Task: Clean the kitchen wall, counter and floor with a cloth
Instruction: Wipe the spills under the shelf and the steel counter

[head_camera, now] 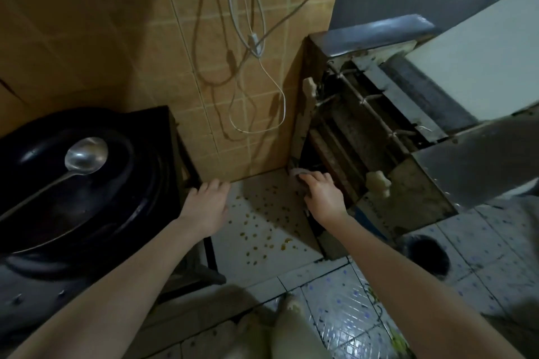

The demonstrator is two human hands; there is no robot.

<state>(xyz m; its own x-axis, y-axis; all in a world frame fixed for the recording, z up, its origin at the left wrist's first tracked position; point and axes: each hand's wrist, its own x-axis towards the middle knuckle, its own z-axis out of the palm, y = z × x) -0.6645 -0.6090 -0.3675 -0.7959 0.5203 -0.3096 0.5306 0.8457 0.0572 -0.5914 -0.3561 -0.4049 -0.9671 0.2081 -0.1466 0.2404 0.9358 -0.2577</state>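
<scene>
Fingers of right hand (323, 199) clutch a cloth (295, 171) (pale) on floor (262, 242); left hand (205, 203) released.

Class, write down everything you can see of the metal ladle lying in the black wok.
The ladle is shiny silvery metal: a round, shallow bowl and a long, thin handle. The bowl faces up, looks empty and catches the light. It lies in the black wok, handle running down-left to the picture's edge. Only the wok touches it.
</scene>
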